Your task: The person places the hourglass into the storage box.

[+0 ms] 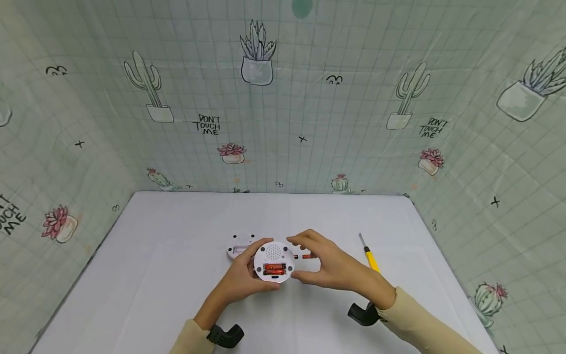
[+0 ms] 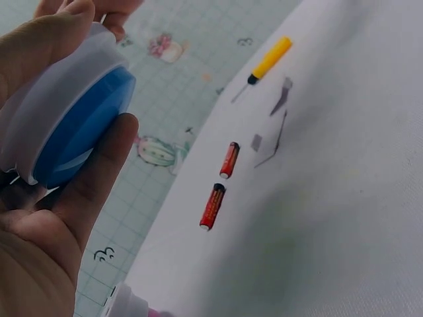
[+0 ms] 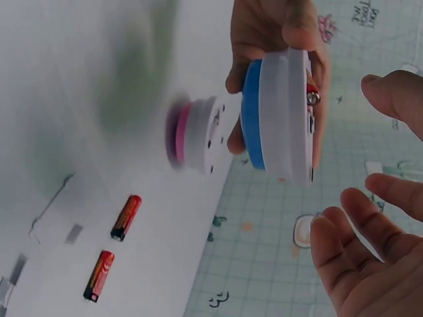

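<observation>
My left hand (image 1: 240, 281) holds a round white battery-powered device (image 1: 275, 252) by its edge, above the table. Its underside, with a speaker grille and dark feet, faces up; two red batteries (image 1: 274, 269) lie in its uncovered compartment. In the left wrist view the device's other face is a blue disc (image 2: 89, 125). My right hand (image 1: 329, 260) is beside the device's right edge, thumb and fingers spread. The right wrist view shows a gap between those fingers (image 3: 363, 211) and the device. A similar device (image 3: 201, 135) with a pink face sits upside down on the table behind.
Two loose red batteries (image 2: 229, 160) lie on the white table (image 1: 177, 236). A yellow-handled screwdriver (image 1: 370, 256) rests to the right. Near the batteries are a thin bent piece (image 3: 49, 208) and a small grey piece (image 3: 74, 233). Patterned cloth (image 1: 283, 108) hangs behind and at both sides.
</observation>
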`<state>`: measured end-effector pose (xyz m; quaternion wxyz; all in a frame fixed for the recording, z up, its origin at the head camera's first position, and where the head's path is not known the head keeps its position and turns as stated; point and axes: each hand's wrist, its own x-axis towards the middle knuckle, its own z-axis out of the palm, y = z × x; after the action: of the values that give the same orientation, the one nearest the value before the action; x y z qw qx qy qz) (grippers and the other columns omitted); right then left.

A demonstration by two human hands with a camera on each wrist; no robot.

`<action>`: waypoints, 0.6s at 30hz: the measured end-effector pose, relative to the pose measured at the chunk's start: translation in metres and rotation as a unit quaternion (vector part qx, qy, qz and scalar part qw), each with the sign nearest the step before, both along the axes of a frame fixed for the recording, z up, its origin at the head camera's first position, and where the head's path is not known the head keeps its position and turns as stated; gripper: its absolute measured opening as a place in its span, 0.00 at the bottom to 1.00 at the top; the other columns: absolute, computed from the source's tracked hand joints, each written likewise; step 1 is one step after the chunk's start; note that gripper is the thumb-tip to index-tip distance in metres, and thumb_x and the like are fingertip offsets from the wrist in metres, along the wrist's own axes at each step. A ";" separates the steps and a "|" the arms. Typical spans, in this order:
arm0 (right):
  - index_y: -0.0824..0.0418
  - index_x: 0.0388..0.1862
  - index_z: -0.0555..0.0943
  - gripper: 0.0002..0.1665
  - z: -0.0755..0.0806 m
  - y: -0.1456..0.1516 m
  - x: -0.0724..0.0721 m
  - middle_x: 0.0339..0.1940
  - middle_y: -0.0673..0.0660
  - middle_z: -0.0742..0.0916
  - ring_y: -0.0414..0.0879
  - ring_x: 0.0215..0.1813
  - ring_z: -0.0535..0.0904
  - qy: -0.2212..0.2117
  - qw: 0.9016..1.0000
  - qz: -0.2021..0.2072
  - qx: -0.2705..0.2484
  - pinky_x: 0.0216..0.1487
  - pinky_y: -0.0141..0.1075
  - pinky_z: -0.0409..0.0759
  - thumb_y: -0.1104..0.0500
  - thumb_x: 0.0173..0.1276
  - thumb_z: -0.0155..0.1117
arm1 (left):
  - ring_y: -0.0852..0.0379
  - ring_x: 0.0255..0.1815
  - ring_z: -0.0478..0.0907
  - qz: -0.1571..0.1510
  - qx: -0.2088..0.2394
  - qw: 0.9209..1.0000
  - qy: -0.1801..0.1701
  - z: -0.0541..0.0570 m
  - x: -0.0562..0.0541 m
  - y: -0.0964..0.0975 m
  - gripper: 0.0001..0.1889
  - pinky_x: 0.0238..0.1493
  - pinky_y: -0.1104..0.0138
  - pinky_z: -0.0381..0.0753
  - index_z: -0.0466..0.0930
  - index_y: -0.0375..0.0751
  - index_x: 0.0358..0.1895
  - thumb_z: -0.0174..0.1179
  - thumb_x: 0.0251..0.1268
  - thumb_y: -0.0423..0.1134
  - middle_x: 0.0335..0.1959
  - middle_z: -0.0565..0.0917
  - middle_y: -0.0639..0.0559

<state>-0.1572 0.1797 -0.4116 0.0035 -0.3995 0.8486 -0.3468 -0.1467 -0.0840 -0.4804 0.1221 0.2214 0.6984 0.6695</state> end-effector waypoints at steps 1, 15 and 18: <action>0.59 0.71 0.75 0.38 -0.002 -0.002 0.001 0.62 0.54 0.80 0.47 0.58 0.80 0.002 1.000 0.005 -0.002 0.52 0.35 0.87 0.51 0.65 0.77 | 0.58 0.61 0.80 -0.002 0.000 1.000 0.000 -0.001 0.001 0.000 0.53 0.54 0.67 0.87 0.60 0.46 0.79 0.81 0.48 0.30 0.71 0.70 0.37; 0.60 0.54 0.86 0.20 -0.019 -0.012 0.002 0.47 0.51 0.84 0.42 0.42 0.80 0.049 0.997 0.036 -0.056 0.38 0.28 0.83 0.61 0.63 0.77 | 0.56 0.59 0.81 -0.013 0.009 1.000 0.010 -0.004 -0.003 0.003 0.52 0.50 0.67 0.88 0.59 0.47 0.79 0.80 0.51 0.31 0.69 0.70 0.35; 0.60 0.53 0.87 0.19 -0.020 -0.012 0.004 0.46 0.51 0.84 0.42 0.41 0.80 0.037 0.997 0.030 -0.057 0.37 0.28 0.83 0.61 0.63 0.77 | 0.57 0.59 0.81 -0.015 0.010 1.000 0.003 -0.004 -0.002 0.004 0.52 0.51 0.66 0.88 0.58 0.46 0.80 0.80 0.51 0.31 0.70 0.70 0.35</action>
<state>-0.1533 0.1672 -0.4319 -0.0401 -0.4369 0.8147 -0.3791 -0.1490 -0.0797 -0.4839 0.1281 0.2352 0.6887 0.6737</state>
